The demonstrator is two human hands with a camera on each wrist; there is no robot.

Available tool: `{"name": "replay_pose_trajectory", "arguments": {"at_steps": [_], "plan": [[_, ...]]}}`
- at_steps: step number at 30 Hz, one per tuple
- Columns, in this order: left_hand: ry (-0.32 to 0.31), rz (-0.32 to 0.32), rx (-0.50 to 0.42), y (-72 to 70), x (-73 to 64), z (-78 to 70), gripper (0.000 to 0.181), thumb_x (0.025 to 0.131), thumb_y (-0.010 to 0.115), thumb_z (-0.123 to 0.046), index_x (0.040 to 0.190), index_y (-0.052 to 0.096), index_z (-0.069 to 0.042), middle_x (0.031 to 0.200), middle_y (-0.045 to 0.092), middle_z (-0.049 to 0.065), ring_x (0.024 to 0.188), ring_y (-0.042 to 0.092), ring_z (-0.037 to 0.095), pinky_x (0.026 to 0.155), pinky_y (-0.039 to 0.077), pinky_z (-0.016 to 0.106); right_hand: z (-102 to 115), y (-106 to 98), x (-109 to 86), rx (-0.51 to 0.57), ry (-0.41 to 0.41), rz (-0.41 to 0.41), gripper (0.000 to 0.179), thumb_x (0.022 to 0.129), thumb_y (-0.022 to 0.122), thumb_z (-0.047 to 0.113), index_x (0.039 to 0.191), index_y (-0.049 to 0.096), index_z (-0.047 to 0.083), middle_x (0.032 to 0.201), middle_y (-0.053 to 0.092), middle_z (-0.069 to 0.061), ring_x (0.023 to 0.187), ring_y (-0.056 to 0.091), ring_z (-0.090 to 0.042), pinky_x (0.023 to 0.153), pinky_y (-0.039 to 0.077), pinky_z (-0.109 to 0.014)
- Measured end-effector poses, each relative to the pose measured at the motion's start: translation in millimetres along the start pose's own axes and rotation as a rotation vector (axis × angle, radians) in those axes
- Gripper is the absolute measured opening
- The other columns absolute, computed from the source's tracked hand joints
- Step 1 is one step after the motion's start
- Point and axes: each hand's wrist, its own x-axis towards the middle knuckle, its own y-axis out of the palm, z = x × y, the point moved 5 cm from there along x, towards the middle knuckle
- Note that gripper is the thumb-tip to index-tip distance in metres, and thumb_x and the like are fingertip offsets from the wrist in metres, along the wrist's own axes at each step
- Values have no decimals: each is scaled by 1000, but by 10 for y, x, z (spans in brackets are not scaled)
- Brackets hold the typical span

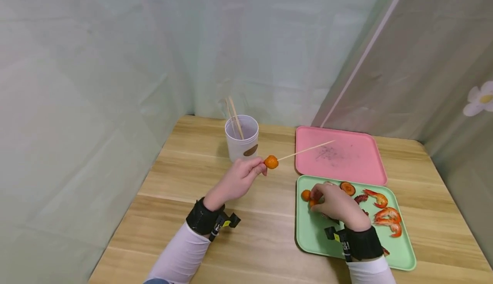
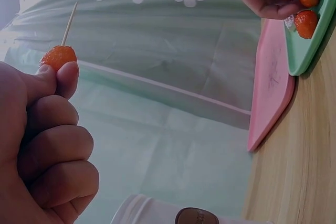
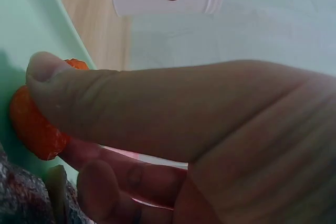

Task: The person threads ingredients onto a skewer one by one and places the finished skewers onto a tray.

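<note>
My left hand (image 1: 239, 179) pinches the lower end of a thin bamboo skewer (image 1: 307, 150) between thumb and forefinger, the other fingers curled in. An orange ball (image 1: 271, 162) is threaded on it right by the fingertips, and the bare pointed end slants up to the right. Over the green tray (image 1: 313, 237), my right hand (image 1: 339, 205) has its thumb and fingers around a second orange ball (image 3: 34, 124). Another orange ball (image 1: 306, 195) lies beside it. In the right wrist view the thumb covers part of the gripped ball.
Shrimp (image 1: 388, 214), a round brown slice (image 1: 348, 188) and a piece of octopus tentacle (image 1: 361, 198) lie on the green tray. Behind it is a pink tray (image 1: 360, 147) with dark marks. A white cup (image 1: 242, 145) holding several sticks stands beyond my left hand.
</note>
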Motion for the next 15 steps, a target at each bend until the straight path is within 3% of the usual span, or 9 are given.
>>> {"name": "replay_pose_trajectory", "arguments": {"at_steps": [15], "plan": [[-23,-4,-1,-21,15,14,20,111,56,-6,96,69,-6,90,70,5,72,51,13,69,46,31,-9,16,19,-52,-91,9,31,82,93,11,98,67,13,89,60,3,83,52,-17,72,47,-36]]}}
